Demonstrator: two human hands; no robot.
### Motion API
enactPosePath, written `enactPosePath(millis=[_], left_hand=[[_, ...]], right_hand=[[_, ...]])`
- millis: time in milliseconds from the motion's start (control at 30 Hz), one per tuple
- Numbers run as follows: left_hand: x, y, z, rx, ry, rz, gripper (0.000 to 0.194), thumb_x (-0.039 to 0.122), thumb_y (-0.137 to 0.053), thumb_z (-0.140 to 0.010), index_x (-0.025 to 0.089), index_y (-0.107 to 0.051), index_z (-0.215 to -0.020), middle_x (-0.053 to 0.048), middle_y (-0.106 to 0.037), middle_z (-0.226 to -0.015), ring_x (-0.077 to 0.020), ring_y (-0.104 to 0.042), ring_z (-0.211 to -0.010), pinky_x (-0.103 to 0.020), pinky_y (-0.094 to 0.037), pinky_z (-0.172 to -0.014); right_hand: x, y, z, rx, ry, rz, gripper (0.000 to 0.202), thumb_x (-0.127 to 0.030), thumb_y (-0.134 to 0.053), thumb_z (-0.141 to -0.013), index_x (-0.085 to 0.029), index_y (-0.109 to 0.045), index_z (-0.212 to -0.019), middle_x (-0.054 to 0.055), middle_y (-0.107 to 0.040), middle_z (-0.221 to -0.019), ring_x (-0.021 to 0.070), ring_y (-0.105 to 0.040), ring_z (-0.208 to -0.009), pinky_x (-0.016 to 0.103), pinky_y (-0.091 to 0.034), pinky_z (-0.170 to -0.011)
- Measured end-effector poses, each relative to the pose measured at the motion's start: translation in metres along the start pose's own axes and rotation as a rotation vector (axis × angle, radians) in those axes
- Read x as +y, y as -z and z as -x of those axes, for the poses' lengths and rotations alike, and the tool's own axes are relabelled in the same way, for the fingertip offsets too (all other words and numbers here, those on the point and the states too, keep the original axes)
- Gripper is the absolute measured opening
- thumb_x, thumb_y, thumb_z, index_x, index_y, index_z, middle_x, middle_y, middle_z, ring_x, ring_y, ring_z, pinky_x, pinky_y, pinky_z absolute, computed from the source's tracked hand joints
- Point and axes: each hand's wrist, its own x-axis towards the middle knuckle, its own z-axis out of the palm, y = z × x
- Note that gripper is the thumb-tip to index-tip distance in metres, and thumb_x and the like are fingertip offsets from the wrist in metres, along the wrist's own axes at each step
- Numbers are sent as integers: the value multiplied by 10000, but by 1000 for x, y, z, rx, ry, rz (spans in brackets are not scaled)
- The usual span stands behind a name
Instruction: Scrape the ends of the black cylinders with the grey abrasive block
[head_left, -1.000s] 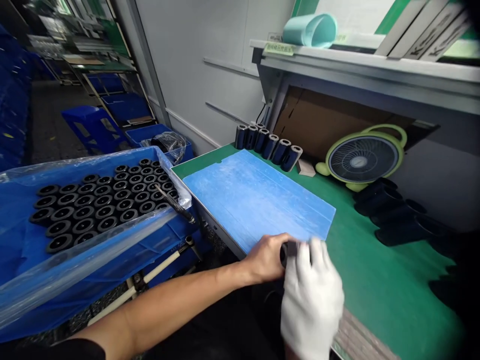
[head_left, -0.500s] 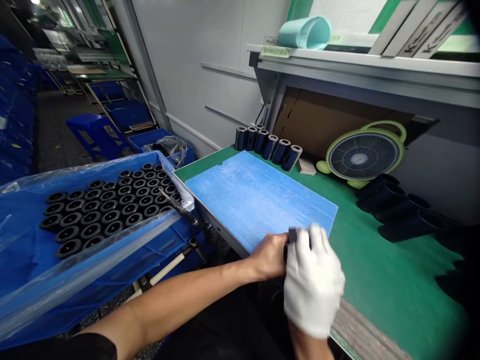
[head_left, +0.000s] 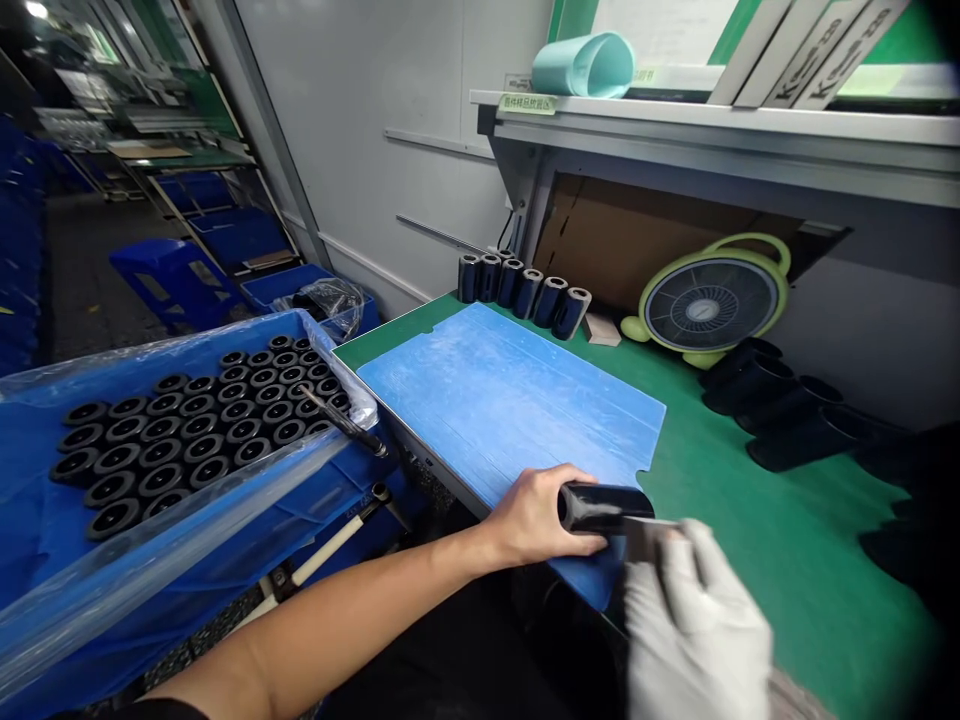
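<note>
A: where's the glossy black tube [head_left: 609,508]?
B: over the blue sheet [head_left: 510,390]. left hand [head_left: 534,515] grips one end, gloved right hand [head_left: 697,605] pinches a small block [head_left: 640,541]. prob stiff, slick, so wrap the barrel

Head-worn view, forward and down

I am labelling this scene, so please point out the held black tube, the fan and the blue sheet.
Held black tube [head_left: 609,506], head view: middle of its side.
Fan [head_left: 702,311], head view: centre hub.
Blue sheet [head_left: 516,400], head view: its top surface.
</note>
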Motion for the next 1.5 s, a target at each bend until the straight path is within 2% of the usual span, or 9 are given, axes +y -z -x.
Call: enactPosePath(millis=[133, 267, 633, 800, 900, 1067, 1200, 1333, 1500], left_hand=[[2, -1, 1, -3, -32, -60, 455, 233, -799, -725, 162, -751, -1172, -76, -811, -1065, -253, -772, -945, -295, -590, -830], [2, 0, 0, 0, -14, -25, 471, 242, -811, -723, 173, -752, -1185, -67, -810, -1099, -246, -775, -979, -284, -586, -867], [-1, -2, -2, -8, -20, -71, 520, 304, -826, -712, 168, -749, -1208, -87, -814, -1114, -270, -784, -991, -305, -595, -866], [-1, -2, -3, -19, -17, -41, 512, 319, -834, -723, 174, -749, -1206, -82, -813, -1137, -265, -784, -1018, -290, -597, -863], [-1, -3, -3, -12, -18, -85, 502, 308, -832, -718, 169, -750, -1193, -91, -816, -1112, -274, -787, -990, -303, -599, -856], [-4, -4, -1, -22, -64, -82, 511, 308, -818, -746, 179, -735, -1233, -88, -805, -1172, -272, -780, -1046, -311, -593, -917], [-5, -4, -2, -26, -60, -113, 492, 307, -806, -749, 170, -738, -1216, -94, -810, -1123, -280, -783, -1020, -315, -594, -879], [-5, -4, -3, -35, -81, -100, 496, 317, -808, -755, 174, -730, -1224, -93, -800, -1178, -273, -778, -1053, -304, -590, -908], [-2, -4, -2, -46, -55, -159, 409, 304, -795, -752, 164, -748, -1134, -91, -815, -1069, -269, -787, -961, -298, -594, -841]], right_hand=[[-26, -23, -9, -65, 122, 201, 290, -306, -345, -1076, -206, -590, -955, 82, -591, -1010, 200, -540, -880, 321, -393, -731], [-26, -28, -13, -14, 225, 274, 324, -258, -300, -1058, -181, -613, -1026, 129, -600, -1081, 222, -548, -925, 339, -405, -742], [-23, -29, -16, 14, 56, 322, 332, -326, -326, -1084, -196, -614, -982, 87, -606, -1049, 183, -534, -832, 331, -351, -679], [-19, -29, -16, 1, 212, 384, 363, -313, -307, -1074, -160, -636, -1053, 140, -615, -1118, 228, -567, -920, 354, -401, -704], [-17, -29, -20, 5, 153, 449, 345, -291, -323, -1071, -165, -638, -1010, 130, -618, -1073, 244, -581, -955, 371, -455, -734], [-6, -34, -18, 6, 464, 317, 417, -189, -286, -1031, -95, -659, -1194, 233, -643, -1209, 353, -526, -1331, 539, -520, -1024], [0, -41, -13, 64, 304, 374, 417, -184, -335, -1057, -40, -603, -1343, 271, -520, -1499, 397, -409, -1489, 536, -522, -1068], [1, -43, -6, 104, 458, 342, 508, -95, -342, -1038, 4, -423, -1530, 291, -475, -1538, 386, -377, -1517, 496, -519, -1083], [1, -43, -6, 97, 385, 351, 476, -125, -419, -1037, -27, -488, -1498, 277, -483, -1537, 423, -428, -1475, 540, -537, -1062]])
